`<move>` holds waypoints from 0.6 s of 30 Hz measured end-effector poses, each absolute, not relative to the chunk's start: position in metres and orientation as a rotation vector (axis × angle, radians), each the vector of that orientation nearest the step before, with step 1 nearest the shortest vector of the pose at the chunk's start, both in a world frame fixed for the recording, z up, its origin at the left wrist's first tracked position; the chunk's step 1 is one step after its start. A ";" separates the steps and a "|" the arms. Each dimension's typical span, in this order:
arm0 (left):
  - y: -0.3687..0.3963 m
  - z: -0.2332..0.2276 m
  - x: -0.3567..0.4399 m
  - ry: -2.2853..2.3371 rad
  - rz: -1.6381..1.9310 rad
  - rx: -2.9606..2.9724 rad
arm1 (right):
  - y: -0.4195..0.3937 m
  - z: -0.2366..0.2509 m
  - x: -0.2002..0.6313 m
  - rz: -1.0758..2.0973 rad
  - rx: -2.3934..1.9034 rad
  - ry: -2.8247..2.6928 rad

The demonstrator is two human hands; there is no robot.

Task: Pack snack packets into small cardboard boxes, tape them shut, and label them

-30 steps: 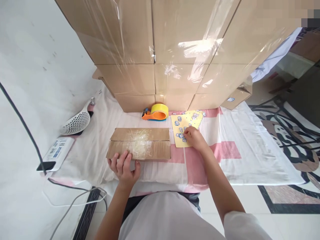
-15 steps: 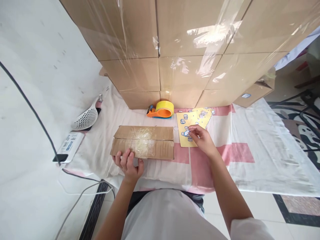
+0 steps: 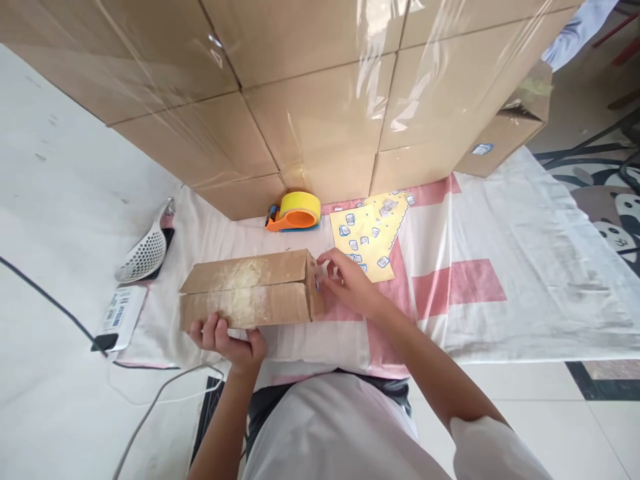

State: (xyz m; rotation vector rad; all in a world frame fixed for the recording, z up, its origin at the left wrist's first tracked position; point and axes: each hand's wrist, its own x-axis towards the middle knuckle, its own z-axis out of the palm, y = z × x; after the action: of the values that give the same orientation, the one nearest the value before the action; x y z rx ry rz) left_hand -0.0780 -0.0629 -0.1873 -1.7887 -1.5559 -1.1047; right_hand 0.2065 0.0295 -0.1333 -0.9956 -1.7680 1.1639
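A small taped cardboard box (image 3: 245, 290) lies in front of me, its right end tilted into view. My left hand (image 3: 227, 343) grips its near side, fingers on top and thumb against the edge. At the box's right end, my right hand (image 3: 345, 283) pinches a small blue-edged sticker (image 3: 317, 283) against the end face. The fingertips partly hide the sticker. Just beyond my right hand, yellow sheets (image 3: 370, 233) bearing several similar stickers lie on the cloth.
Large stacked cartons (image 3: 320, 127) under clear film rise along the back. An orange tape dispenser (image 3: 295, 215) with yellow tape stands before them. To the left are a white perforated holder (image 3: 145, 257) and a white box (image 3: 123, 317). An open carton (image 3: 500, 137) stands at the right rear.
My right hand has moved left from the yellow sheet to the box's end with the sticker. The box has shifted left and turned, showing its right end. The view has also shifted.
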 end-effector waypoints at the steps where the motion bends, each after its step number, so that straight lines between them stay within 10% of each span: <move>1: -0.063 -0.188 -0.079 -1.573 -1.098 -1.779 | 0.029 -0.134 0.207 1.177 -1.000 -1.756; 18: -0.041 -0.178 -0.078 -1.436 -1.275 -1.688 | 0.044 -0.146 0.205 1.526 -0.644 -1.818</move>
State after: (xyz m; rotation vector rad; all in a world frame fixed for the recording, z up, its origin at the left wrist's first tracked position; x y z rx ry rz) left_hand -0.0780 -0.0413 -0.1780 -1.6881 -1.4357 -1.2747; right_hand 0.2045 0.0437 -0.1456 -0.6436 -1.8175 1.5260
